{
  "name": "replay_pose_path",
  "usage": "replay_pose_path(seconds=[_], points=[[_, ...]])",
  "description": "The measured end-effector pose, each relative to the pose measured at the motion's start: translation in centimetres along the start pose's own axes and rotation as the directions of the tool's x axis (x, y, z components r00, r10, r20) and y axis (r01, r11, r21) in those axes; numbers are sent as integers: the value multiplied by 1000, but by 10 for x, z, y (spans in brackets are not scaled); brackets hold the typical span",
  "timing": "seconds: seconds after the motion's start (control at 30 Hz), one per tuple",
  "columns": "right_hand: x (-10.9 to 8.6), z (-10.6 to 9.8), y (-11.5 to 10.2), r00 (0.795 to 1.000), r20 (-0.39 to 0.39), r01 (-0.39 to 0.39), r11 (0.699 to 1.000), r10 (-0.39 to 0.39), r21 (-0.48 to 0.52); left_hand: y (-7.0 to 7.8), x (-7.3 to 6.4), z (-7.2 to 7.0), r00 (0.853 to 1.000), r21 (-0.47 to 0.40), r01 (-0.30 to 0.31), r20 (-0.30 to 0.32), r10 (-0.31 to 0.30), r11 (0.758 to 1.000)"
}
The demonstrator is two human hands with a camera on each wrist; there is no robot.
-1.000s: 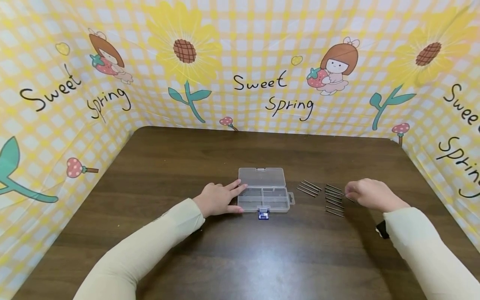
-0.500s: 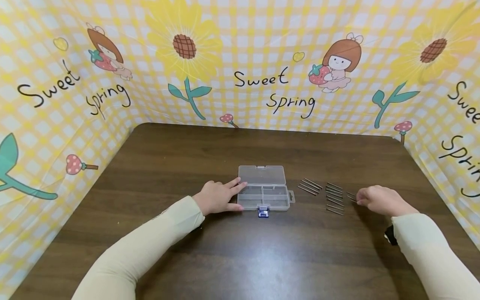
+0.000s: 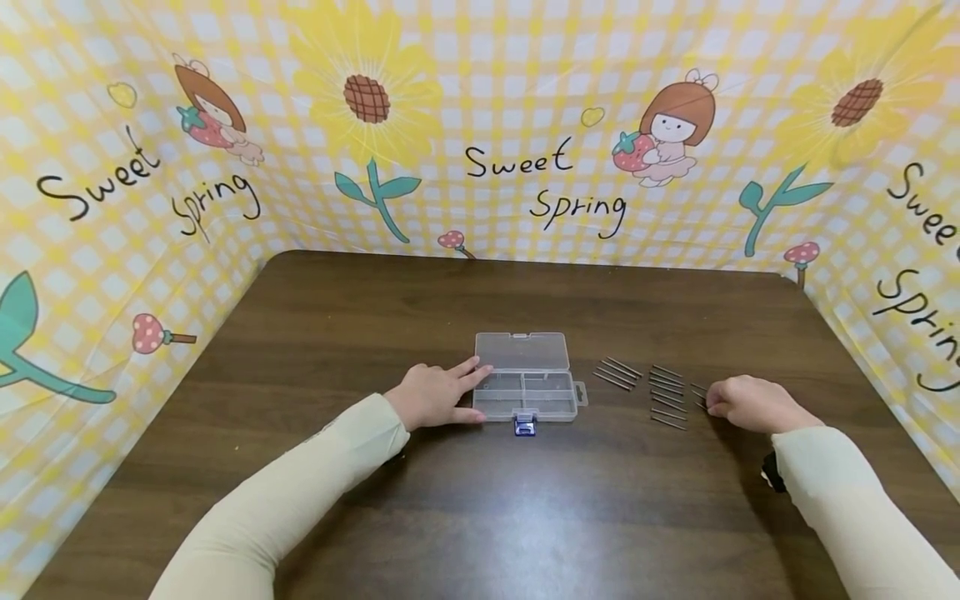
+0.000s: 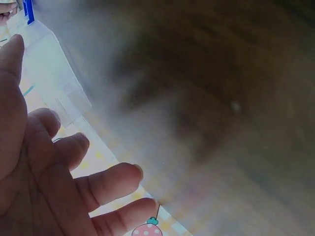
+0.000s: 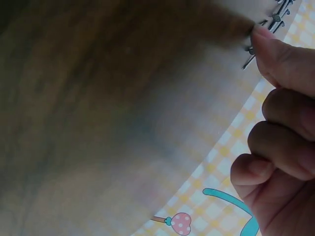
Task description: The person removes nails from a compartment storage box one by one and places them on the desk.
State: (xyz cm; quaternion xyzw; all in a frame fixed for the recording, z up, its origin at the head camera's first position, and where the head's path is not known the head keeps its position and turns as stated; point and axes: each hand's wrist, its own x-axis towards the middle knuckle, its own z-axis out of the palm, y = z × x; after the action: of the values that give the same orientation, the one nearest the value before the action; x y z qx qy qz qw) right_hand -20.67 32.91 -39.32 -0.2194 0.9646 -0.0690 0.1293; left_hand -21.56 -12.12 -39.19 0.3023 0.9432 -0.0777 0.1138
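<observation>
A clear plastic compartment box (image 3: 525, 407) sits on the table with its lid (image 3: 522, 351) folded back and a blue latch (image 3: 526, 427) at the front. My left hand (image 3: 437, 395) touches its left side, fingers spread; in the left wrist view the fingers are loosely bent. Over on the right, my right hand (image 3: 753, 403) has curled fingers, with thumb and forefinger pinched at the end of a thin metal nail (image 3: 701, 406). Another nail (image 3: 698, 387) lies just beyond it. The right wrist view shows the thumb tip beside nail heads (image 5: 276, 18); the pinch is partly hidden.
Several nails (image 3: 618, 374) lie in a slanted group right of the box. Another column of several nails (image 3: 667, 397) lies between that group and my right hand. A yellow checked cloth (image 3: 517, 100) stands around the back and sides of the brown table (image 3: 420, 517).
My right hand moved right, away from the nail column, then slightly back left. Nails that it covered now show at its fingertips. The left hand and box stayed put.
</observation>
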Motion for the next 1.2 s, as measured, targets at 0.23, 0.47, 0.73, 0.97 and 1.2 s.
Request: replay_pose_path(seconds=[0.23, 0.47, 0.73, 0.97, 1.2], points=[[3, 0, 0, 1000, -4, -14, 1000, 14, 4, -1, 1, 1, 1000, 0, 8, 8, -8, 1000], [0, 1, 2, 1000, -8, -11, 1000, 11, -9, -2, 2, 5, 1000, -8, -7, 1, 7, 1000], [2, -2, 1, 1000, -16, -13, 1000, 13, -4, -5, 2, 1, 1000, -20, 4, -2, -4, 1000], [-1, -4, 2, 999, -27, -19, 1000, 18, -25, -8, 0, -1, 1000, -52, -10, 2, 10, 999], [-4, -14, 0, 999, -45, -19, 1000, 18, -11, -19, -8, -8, 998, -90, -6, -64, 0, 996]])
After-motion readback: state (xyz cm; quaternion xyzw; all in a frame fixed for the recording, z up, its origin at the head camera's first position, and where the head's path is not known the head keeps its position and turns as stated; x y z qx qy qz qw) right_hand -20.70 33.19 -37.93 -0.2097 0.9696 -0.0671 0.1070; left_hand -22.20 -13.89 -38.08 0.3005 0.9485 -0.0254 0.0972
